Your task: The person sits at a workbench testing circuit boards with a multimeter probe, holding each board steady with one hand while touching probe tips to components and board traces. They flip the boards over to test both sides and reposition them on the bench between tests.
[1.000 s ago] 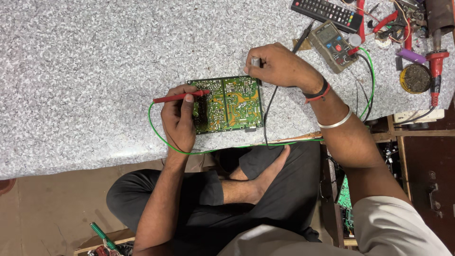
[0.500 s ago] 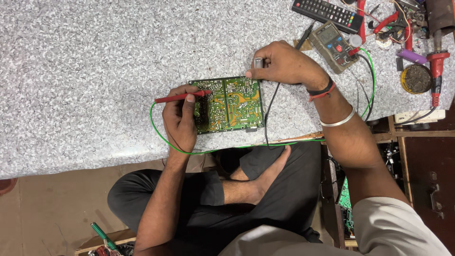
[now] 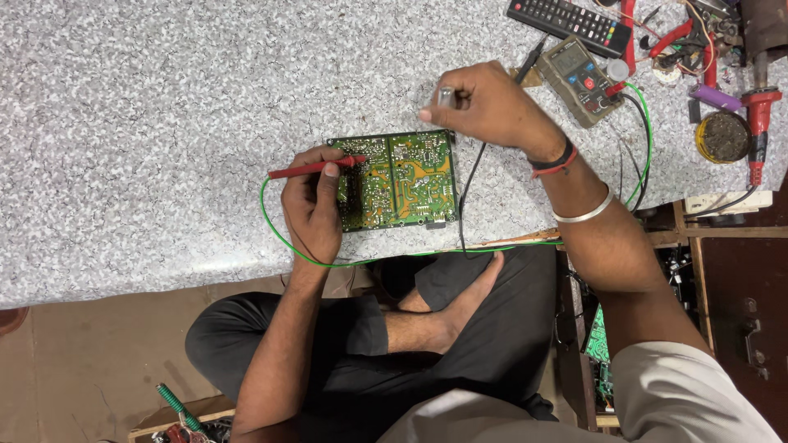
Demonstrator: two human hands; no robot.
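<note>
a green circuit board (image 3: 398, 180) lies flat on the speckled grey tabletop (image 3: 148, 123), near its front edge, between the two hands. the left hand (image 3: 312, 205) rests on the board's left side, fingers closed around a red probe (image 3: 316, 168) whose tip touches the board's upper left corner. a green wire (image 3: 279, 234) loops from the probe along the tabletop edge. the right hand (image 3: 484, 107) hovers at the board's far right corner, fingers pinched on a small dark probe (image 3: 446, 97); a black lead (image 3: 468, 189) trails down past the board. just right of that hand sits a multimeter (image 3: 579, 78), with a black remote control (image 3: 570, 20) beyond it.
</note>
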